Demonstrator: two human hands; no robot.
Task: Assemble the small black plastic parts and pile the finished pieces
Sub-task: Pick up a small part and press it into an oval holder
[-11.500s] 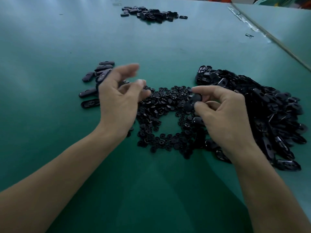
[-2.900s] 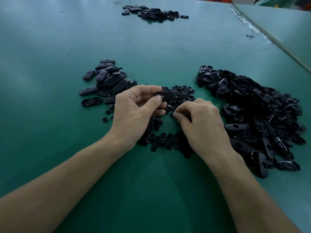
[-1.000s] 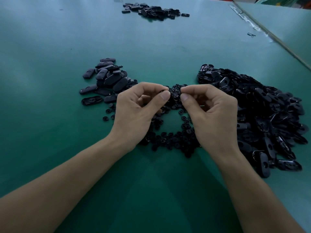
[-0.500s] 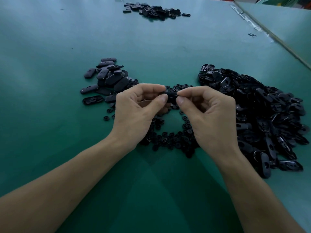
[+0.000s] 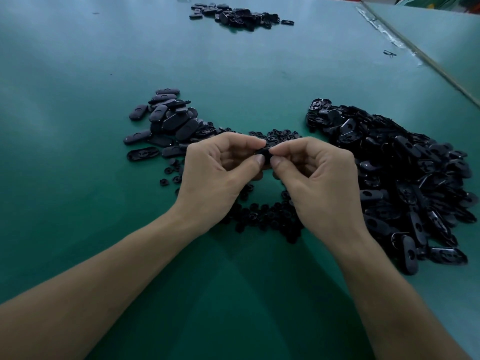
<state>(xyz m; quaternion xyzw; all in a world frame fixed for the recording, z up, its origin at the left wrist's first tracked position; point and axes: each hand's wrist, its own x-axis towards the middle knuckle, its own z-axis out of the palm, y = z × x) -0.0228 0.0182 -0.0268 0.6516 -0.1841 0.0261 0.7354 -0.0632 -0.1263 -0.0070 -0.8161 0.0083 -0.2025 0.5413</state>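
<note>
Over the middle of the green bench (image 5: pixel 78 74), the left grip (image 5: pixel 220 172) and right grip (image 5: pixel 319 183) meet fingertip to fingertip. Each pinches one end of a small black part (image 5: pixel 265 152) between thumb and forefinger, the other fingers curled in. The part is held above the bench; so much of it is covered that it may be one piece or two pressed together.

Under and between the wrists lies a loose ring of small round parts (image 5: pixel 267 216). Left of the hands sits a pile of closed oval pieces (image 5: pixel 168 123). Toward the right edge spreads a much larger heap of open oval shells (image 5: pixel 402 178). Another small pile (image 5: pixel 239 15) lies near the far edge, well apart from the rest.
</note>
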